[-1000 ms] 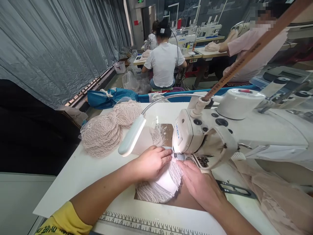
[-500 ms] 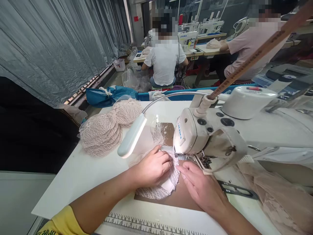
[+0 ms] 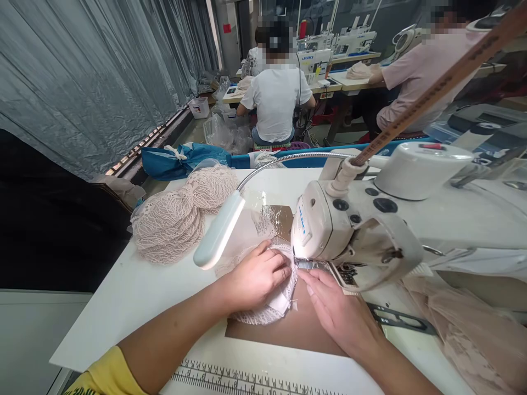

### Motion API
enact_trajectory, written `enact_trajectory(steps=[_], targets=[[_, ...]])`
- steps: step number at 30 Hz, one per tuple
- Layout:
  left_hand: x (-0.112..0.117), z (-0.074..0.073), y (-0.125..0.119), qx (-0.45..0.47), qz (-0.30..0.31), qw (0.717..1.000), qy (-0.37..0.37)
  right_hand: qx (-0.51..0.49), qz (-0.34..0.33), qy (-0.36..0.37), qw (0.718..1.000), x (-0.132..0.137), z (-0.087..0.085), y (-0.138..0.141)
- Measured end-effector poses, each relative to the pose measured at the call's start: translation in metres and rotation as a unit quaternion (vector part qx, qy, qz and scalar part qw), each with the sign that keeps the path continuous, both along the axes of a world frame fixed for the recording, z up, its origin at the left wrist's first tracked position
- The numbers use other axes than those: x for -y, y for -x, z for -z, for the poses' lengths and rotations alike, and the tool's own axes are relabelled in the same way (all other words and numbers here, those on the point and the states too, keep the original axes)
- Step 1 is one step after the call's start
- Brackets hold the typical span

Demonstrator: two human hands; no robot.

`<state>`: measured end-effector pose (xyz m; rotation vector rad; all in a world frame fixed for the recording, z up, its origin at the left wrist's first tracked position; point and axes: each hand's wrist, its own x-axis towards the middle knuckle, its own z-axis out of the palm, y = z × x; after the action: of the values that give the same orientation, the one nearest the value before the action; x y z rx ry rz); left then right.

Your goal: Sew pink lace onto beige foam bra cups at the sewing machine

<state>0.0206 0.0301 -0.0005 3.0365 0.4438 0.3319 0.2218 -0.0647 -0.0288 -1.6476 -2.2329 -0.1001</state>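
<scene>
My left hand (image 3: 255,277) lies curled on a white lace piece (image 3: 267,312) with a white band along its edge, pressing it to the table just left of the sewing machine's needle. My right hand (image 3: 335,312) rests flat to the right of the lace, fingers stretched toward the presser foot (image 3: 307,265). The white sewing machine head (image 3: 329,230) stands right above both hands. Part of the lace is hidden under my left hand.
A pile of pinkish lace cups (image 3: 177,216) sits at the table's left. A white gooseneck lamp (image 3: 216,233) hangs over the work. Black snips (image 3: 395,318) lie at the right beside loose beige fabric (image 3: 473,334). A printed ruler (image 3: 230,378) runs along the front edge. Other people sew behind.
The lace piece has been fed away from me under the machine, less of it shows in front. Both hands followed it slightly forward and left.
</scene>
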Motion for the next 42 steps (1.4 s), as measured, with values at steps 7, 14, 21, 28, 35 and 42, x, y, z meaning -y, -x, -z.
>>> enact_trajectory(steps=[7, 14, 21, 28, 35, 42], targets=[[0.008, 0.0, 0.0, -0.013, 0.01, 0.999, 0.033, -0.028, 0.012, -0.034, 0.999, -0.006, -0.01, 0.002], [0.009, -0.006, 0.003, 0.021, 0.012, 0.999, 0.043, -0.058, -0.014, -0.022, 0.998, -0.001, -0.007, 0.001], [0.01, -0.049, 0.034, -0.034, -0.328, 0.944, 0.024, -0.165, -0.13, 0.045, 0.977, 0.011, -0.009, 0.005], [0.008, -0.025, 0.053, 0.015, -0.347, 0.839, 0.42, -0.131, -0.14, 0.121, 0.974, 0.017, -0.012, 0.014], [0.002, -0.005, 0.032, 0.178, -0.29, 0.732, 0.59, -0.112, -0.144, 0.132, 0.974, 0.015, -0.015, 0.014], [0.002, -0.01, 0.026, 0.144, -0.241, 0.738, 0.614, -0.104, -0.137, 0.099, 0.98, 0.015, -0.011, 0.013]])
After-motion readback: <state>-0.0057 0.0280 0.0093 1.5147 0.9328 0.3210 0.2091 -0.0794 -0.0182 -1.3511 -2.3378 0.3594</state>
